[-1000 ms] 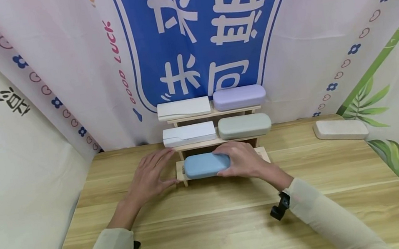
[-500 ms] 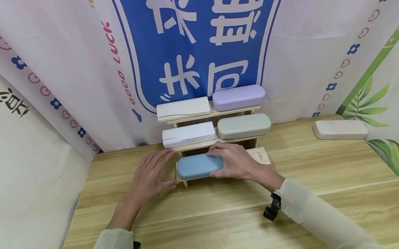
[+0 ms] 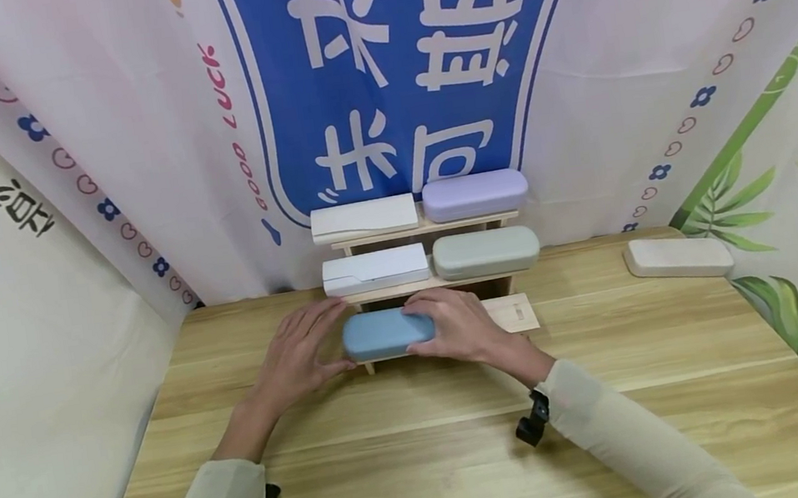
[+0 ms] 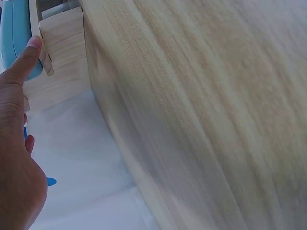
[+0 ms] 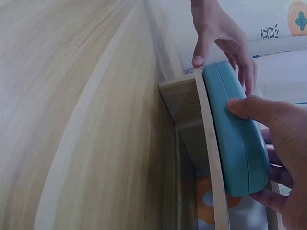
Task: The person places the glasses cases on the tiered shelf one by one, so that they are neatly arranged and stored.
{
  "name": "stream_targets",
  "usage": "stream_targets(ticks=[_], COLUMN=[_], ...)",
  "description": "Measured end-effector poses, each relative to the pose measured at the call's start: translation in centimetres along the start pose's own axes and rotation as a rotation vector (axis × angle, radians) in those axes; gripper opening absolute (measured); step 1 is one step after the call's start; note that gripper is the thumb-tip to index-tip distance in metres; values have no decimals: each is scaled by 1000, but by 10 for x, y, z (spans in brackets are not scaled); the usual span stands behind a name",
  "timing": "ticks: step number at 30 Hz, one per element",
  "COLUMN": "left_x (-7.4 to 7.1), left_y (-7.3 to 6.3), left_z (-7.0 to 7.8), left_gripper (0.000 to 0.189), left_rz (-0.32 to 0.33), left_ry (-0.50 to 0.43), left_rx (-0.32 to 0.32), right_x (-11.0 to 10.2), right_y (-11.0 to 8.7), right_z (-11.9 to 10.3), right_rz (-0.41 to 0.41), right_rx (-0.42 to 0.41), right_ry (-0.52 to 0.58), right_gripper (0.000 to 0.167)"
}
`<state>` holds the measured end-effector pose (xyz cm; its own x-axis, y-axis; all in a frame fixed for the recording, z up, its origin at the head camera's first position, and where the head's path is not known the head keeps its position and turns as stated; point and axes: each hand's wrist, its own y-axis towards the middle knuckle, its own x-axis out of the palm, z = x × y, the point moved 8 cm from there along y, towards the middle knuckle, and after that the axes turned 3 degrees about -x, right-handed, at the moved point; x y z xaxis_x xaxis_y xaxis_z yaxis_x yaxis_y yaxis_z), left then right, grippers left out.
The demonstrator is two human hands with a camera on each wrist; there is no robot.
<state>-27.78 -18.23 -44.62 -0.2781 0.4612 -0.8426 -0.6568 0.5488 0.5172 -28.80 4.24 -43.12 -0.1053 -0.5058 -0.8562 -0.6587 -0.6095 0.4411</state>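
My right hand (image 3: 457, 327) grips a blue glasses case (image 3: 386, 333) lying lengthwise on the lowest tier of a wooden stepped stand (image 3: 509, 314). In the right wrist view, its thumb lies on the near side of the blue case (image 5: 240, 143) and several fingers go round the far side. My left hand (image 3: 299, 353) holds the stand's left end, its thumb at the front edge of the lowest shelf and its fingertips beside the middle tier. In the left wrist view, the left thumb (image 4: 26, 60) touches the shelf edge, close to the blue case's end.
Above, the middle tier bears a white case (image 3: 376, 270) and a grey-green case (image 3: 486, 253). The top tier carries another white case (image 3: 363, 218) and a lavender case (image 3: 475, 195). An off-white case (image 3: 678, 257) lies at the table's back right, near the curtain (image 3: 590, 89).
The right hand has slid the blue case leftward along the lowest tier, up to its left end, uncovering the shelf's right part. The left hand has stayed at the stand's left end.
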Motion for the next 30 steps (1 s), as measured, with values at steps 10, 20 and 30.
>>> stream_targets(ticks=[10, 20, 30], left_x=[0, 1, 1], left_y=[1, 2, 1], left_z=[1, 1, 0], left_gripper=[108, 109, 110], left_rz=[-6, -3, 5], left_ry=[-32, -30, -36], left_rx=[-8, -7, -2], right_x=[2, 5, 5], right_y=[4, 7, 7], right_z=[-5, -6, -9], right_rz=[31, 40, 47], right_rx=[1, -4, 2], right_ry=[-35, -60, -68], right_gripper=[57, 58, 58])
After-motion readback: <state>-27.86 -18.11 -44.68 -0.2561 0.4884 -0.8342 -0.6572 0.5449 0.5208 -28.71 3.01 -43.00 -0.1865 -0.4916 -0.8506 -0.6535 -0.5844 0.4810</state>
